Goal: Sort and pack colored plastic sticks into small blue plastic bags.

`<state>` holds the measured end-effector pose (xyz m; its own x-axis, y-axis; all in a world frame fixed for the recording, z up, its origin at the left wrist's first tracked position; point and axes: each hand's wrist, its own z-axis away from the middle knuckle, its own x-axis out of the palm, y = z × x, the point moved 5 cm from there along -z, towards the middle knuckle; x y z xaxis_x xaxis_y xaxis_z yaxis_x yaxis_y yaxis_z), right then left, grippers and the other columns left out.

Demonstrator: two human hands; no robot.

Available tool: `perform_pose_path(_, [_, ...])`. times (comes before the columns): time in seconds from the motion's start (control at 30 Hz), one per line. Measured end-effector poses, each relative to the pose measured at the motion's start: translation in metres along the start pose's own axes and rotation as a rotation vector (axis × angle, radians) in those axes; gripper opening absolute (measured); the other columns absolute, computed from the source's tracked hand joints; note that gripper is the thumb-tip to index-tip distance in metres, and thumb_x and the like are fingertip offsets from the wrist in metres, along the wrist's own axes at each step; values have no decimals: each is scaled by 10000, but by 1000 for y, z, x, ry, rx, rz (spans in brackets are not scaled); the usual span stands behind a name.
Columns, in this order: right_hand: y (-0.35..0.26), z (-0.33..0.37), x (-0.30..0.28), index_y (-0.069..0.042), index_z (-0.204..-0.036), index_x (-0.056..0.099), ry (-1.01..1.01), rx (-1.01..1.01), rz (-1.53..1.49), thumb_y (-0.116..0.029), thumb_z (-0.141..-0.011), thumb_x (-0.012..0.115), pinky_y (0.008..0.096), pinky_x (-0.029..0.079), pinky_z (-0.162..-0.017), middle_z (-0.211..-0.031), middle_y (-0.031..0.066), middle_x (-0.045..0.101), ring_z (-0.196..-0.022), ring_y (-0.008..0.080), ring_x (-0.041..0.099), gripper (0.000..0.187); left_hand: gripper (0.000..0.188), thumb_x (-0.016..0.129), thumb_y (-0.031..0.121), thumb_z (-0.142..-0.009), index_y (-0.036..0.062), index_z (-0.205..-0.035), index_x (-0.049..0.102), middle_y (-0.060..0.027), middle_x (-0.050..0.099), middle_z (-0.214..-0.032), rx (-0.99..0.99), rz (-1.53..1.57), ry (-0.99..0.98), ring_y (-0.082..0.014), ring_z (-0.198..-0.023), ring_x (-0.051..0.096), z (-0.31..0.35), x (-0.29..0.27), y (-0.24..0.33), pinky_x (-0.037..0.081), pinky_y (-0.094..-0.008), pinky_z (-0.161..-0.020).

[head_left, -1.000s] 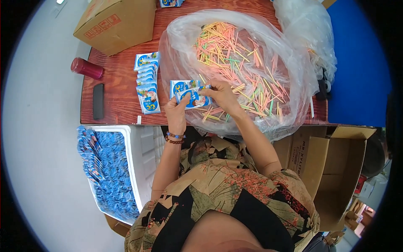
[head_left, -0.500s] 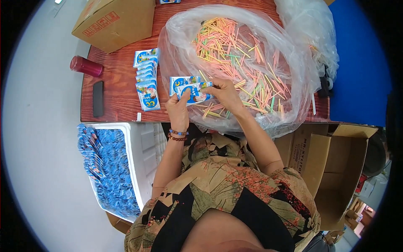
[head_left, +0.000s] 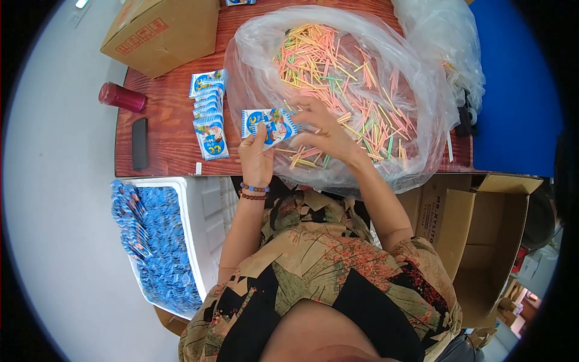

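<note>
My left hand [head_left: 257,158] is closed on overlapping blue-and-white packets [head_left: 274,127], thumb on top, above the near left edge of a clear plastic bag [head_left: 247,75]. Just right of the packets, my right hand [head_left: 322,130] is open with its fingers apart, nothing seen in it. Beyond and below it, thin pink, yellow and green sticks [head_left: 313,57] lie loose in the spread bag. A row of similar packets [head_left: 209,114] overlaps on the red-brown table [head_left: 175,114], left of my left hand.
A cardboard box [head_left: 163,36], a dark red cylinder [head_left: 122,96] and a black phone-like slab [head_left: 140,143] stand or lie on the left. Below, a white foam box [head_left: 202,241] holds many blue packets. An open cardboard box [head_left: 488,241] is at lower right; another plastic bag [head_left: 443,36] is at far right.
My right hand has let go of the packets' right end, and its fingers have spread apart. The left hand keeps hold of the packets in nearly the same place.
</note>
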<state>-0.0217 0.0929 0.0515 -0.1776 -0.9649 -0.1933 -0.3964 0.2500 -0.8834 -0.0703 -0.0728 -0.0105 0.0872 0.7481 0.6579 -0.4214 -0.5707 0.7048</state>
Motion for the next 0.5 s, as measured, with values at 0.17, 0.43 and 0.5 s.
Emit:
perform_pose_path(0.17, [9, 4, 10, -97, -1037, 700, -321, 26, -93, -195, -833, 663, 379, 353, -1013, -1156, 85, 600, -1146, 256, 503, 230, 192, 598, 171, -941, -2, -1006, 649, -74, 681, -1007, -16, -30, 24, -147, -877, 664, 8, -2, 1, 547, -308, -777])
perform_pose_path(0.43, [63, -60, -54, -71, -980, 667, -164, 231, 832, -242, -776, 680, 448, 448, -881, -1031, 86, 643, -973, 276, 600, 266, 183, 596, 165, -941, -4, -978, 658, -68, 681, -1000, 24, -48, 13, -145, -889, 663, 6, -18, -5, 551, -307, -790])
perform_pose_path(0.5, [68, -66, -44, -79, -986, 653, -247, 214, 1002, -274, -761, 686, 461, 454, -859, -1014, 95, 641, -953, 287, 604, 300, 177, 594, 157, -941, -4, -978, 657, -73, 681, -1003, 9, 0, 38, -151, -898, 665, 5, -20, -6, 553, -311, -796])
